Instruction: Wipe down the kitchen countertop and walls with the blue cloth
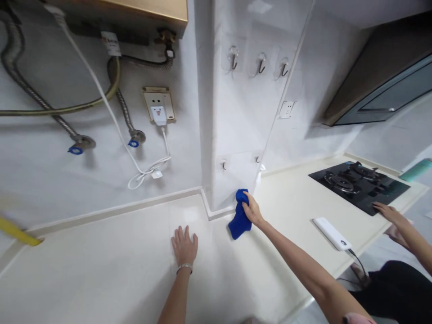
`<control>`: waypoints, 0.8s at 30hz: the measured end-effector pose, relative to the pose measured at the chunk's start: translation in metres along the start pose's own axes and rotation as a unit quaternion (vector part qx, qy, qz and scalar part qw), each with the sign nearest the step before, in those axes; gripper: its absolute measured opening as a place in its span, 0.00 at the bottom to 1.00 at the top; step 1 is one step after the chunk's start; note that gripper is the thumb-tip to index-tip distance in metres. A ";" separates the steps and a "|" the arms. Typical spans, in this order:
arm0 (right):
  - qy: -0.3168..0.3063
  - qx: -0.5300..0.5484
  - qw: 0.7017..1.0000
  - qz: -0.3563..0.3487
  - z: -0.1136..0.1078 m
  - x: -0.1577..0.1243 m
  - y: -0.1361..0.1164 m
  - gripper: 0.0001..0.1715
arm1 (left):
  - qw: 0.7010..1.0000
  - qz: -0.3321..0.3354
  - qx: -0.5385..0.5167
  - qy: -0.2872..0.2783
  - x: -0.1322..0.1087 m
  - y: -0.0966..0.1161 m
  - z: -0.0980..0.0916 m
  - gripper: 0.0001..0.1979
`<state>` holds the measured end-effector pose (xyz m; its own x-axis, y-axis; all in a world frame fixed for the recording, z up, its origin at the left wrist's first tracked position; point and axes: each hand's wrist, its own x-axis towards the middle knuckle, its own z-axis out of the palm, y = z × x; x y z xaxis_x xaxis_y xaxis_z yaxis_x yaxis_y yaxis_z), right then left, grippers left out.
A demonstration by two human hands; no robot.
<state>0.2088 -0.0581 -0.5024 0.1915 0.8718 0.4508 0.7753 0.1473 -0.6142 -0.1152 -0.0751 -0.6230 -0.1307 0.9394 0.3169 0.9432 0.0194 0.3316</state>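
My right hand (252,210) grips a blue cloth (240,216) and holds it against the bottom corner of the white tiled pillar (249,112), just above the cream countertop (118,265). My left hand (184,245) lies flat on the countertop with fingers spread, a bracelet on the wrist. It rests a short way left of the cloth and holds nothing.
A white power bank (332,233) with a cable lies on the counter at right. A black gas hob (359,184) sits further right, with another person's hand (388,211) on its edge. Pipes, a wall socket (159,105) and hooks (259,63) line the wall. A yellow object (16,231) pokes in at left.
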 end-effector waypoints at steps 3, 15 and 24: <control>0.147 0.063 0.987 0.005 -0.025 0.025 -0.026 0.36 | 1.000 -0.006 -0.011 -0.007 -0.001 0.001 0.000 0.28; 0.189 -0.087 0.978 -0.001 0.076 0.038 -0.043 0.46 | 0.998 -0.015 -0.013 -0.056 -0.005 0.009 -0.007 0.30; -0.069 -0.174 0.981 0.044 0.159 -0.070 -0.041 0.48 | 0.997 -0.030 -0.007 -0.076 -0.003 0.011 -0.009 0.30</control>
<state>0.0681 -0.0507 -0.6122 0.2032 0.9323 0.2991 0.9223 -0.0797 -0.3781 -0.1069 -0.0812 -0.6124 -0.1389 0.9775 0.1589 0.9307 0.0740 0.3583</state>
